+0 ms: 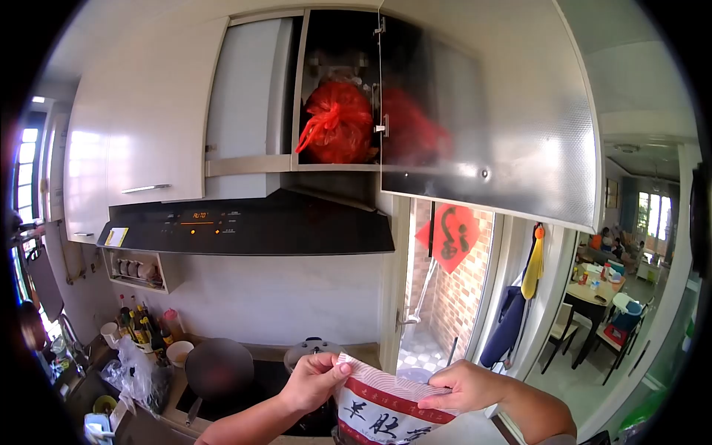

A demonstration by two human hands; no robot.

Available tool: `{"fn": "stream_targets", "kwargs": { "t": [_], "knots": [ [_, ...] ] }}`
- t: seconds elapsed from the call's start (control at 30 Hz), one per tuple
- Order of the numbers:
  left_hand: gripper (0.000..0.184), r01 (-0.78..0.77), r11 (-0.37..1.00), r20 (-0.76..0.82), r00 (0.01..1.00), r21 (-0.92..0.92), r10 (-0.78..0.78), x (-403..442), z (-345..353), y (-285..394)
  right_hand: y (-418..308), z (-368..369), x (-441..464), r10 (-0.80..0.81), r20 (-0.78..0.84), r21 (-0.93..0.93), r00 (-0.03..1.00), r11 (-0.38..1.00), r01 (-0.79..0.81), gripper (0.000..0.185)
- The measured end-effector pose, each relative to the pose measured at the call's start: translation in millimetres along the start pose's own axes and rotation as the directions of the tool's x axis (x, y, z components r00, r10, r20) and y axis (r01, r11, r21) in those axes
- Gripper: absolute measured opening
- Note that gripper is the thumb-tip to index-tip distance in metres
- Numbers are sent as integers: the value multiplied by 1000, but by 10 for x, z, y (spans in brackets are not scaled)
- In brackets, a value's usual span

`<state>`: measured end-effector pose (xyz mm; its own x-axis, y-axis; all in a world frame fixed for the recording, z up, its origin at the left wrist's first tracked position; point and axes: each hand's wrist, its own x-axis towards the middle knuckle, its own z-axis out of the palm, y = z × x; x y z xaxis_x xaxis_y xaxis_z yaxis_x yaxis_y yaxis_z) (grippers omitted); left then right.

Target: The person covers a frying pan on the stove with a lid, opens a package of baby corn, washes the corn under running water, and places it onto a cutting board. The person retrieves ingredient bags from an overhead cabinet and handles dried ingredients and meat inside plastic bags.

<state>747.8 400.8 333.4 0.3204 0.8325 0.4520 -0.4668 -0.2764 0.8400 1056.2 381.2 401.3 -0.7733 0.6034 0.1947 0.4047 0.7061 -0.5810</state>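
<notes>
A red and white printed food pouch (pixel 393 404) with large dark characters is held up low in the view. My left hand (pixel 315 380) pinches its upper left corner between thumb and fingers. At the upper right edge, my right hand (pixel 466 387) grips the pouch with its thumb across the front. The pouch's lower end runs out of the frame. Above, a cupboard door (pixel 497 104) stands open, and a knotted red plastic bag (pixel 337 122) sits on the shelf inside.
A black range hood (pixel 245 226) hangs above the stove. On the counter are a dark wok (pixel 219 368), a lidded pot (pixel 315 348), several bottles (pixel 141 326) and a clear plastic bag (pixel 137 374). A glass door (pixel 449 297) and a dining table (pixel 593 285) lie to the right.
</notes>
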Motion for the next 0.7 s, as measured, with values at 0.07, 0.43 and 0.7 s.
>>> {"fn": "stream_targets", "kwargs": {
  "t": [0.07, 0.43, 0.7],
  "knots": [
    [16, 27, 1000, -109, 994, -5, -27, 117, 1, -93, 68, -90, -12, -53, -34, 26, 998, 998, 54, 50],
    [18, -144, 990, -231, 963, -1, 140, 309, 245, -63, 292, -289, -163, -68, -156, 14, 985, 997, 71, 37],
    [20, -181, 983, -365, 913, 38, 182, 409, 372, 42, 325, -282, -278, -80, -280, 158, 957, 979, 128, 28]
  ]
}}
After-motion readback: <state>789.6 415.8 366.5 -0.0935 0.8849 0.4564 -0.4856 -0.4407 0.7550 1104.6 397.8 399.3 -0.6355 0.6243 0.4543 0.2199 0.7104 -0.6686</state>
